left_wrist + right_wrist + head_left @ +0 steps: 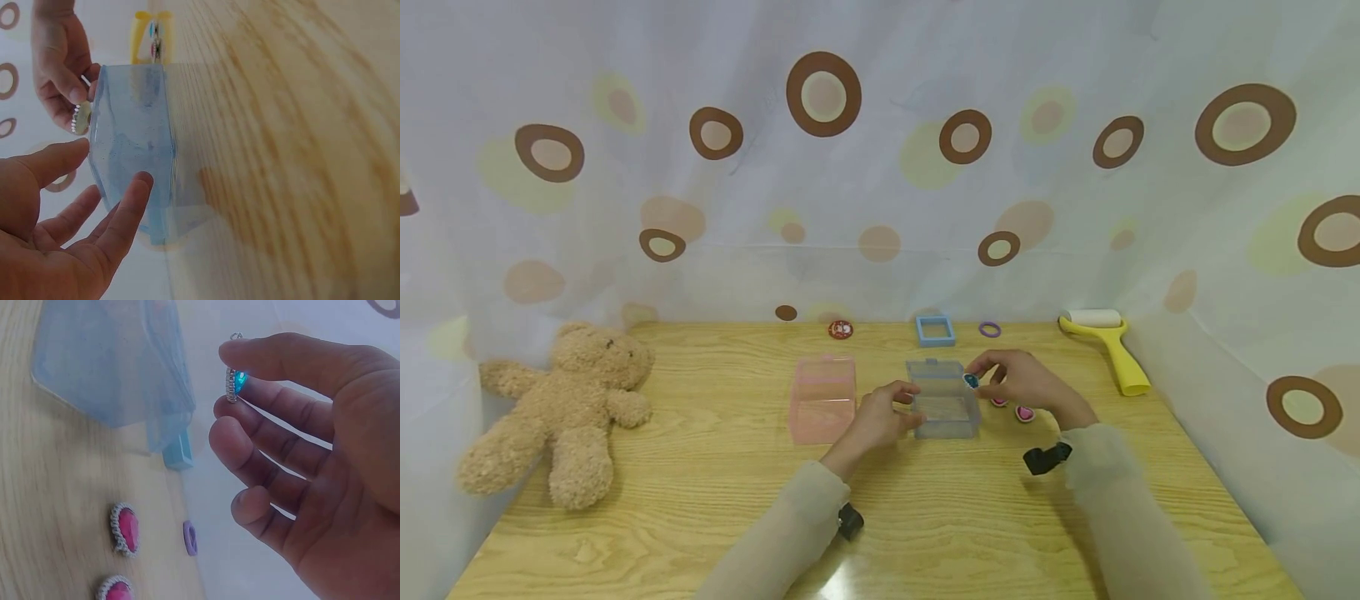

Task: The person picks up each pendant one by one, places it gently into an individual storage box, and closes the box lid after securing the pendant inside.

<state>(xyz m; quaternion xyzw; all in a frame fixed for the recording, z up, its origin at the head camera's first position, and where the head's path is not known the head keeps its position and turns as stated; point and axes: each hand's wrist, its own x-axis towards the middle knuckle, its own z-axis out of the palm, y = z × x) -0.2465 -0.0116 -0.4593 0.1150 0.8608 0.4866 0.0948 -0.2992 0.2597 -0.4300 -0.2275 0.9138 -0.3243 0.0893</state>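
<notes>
Bear [576,400] left, boxes [946,430] between, roller [1114,342] right

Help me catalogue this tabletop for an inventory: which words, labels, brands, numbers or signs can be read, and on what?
None can be read in any view.
Small red disc: patterned, too small to tell whether it bears lettering.
Black wrist devices: too small to read any marking.
Clear blue box, pink box, teal jewel, yellow-handled roller: no lettering shows.
Backdrop: only rings and dots.
</notes>
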